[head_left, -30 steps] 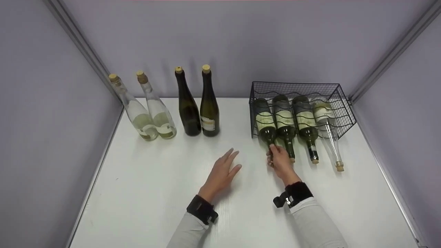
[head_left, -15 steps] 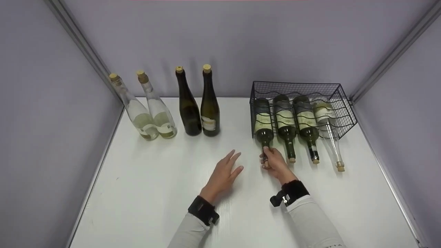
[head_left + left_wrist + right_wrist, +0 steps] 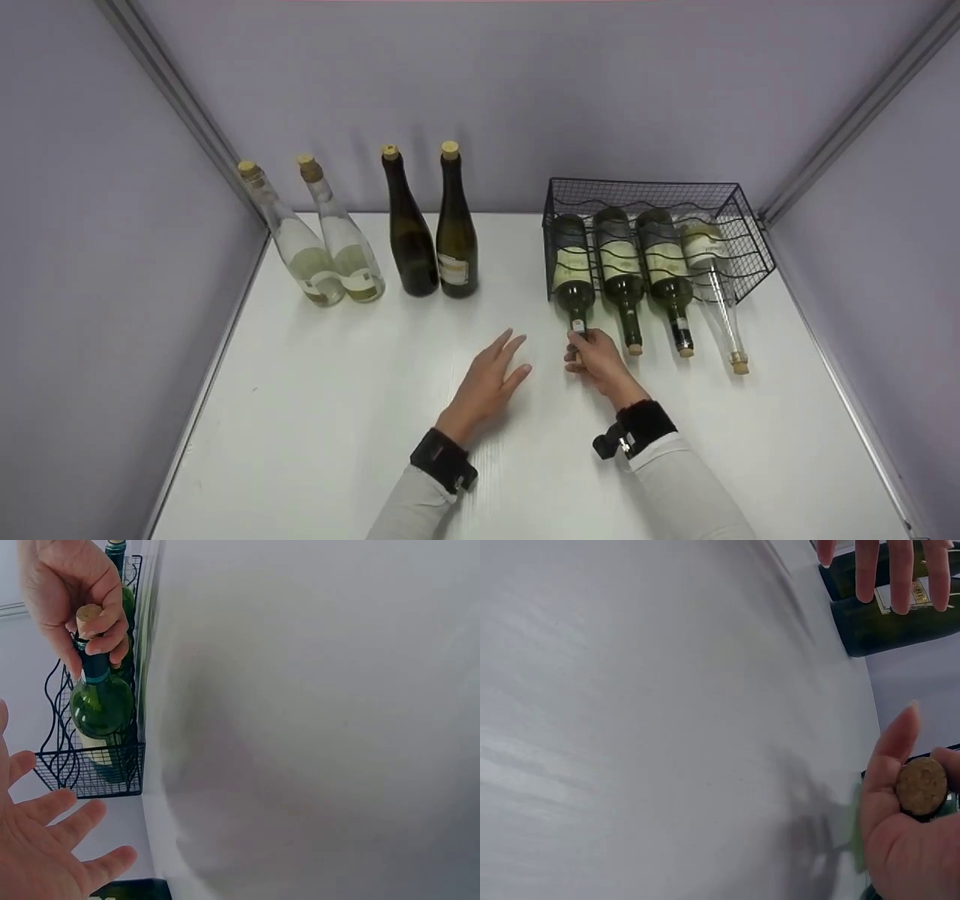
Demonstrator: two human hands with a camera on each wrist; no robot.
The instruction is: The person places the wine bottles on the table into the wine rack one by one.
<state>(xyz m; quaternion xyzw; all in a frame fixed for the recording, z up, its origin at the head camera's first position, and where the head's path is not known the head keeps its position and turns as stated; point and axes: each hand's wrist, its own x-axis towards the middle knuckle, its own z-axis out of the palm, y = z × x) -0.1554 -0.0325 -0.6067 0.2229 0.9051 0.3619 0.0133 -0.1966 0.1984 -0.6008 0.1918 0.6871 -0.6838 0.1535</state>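
Observation:
In the head view, a dark wire wine rack [image 3: 643,181] at the back right holds several bottles lying neck forward. My right hand [image 3: 602,364] grips the neck of the leftmost green wine bottle [image 3: 575,294], near its cork. From the right wrist, the cork [image 3: 921,786] shows end-on between thumb and fingers. The left wrist view shows the same bottle [image 3: 103,706] lying in the rack, fingers around its neck. My left hand [image 3: 484,382] hovers over the table with fingers spread, holding nothing.
Two dark corked bottles [image 3: 456,251] stand upright at the back middle. Left of them are two clear corked bottles [image 3: 352,255]. A clear bottle [image 3: 721,300] lies rightmost in the rack. Walls enclose the white table [image 3: 315,420] at the back and both sides.
The leftmost bottle's neck has swung left, so it now lies straighter in its slot. My right hand has shifted left with it and slid toward the cork. The left hand has barely moved.

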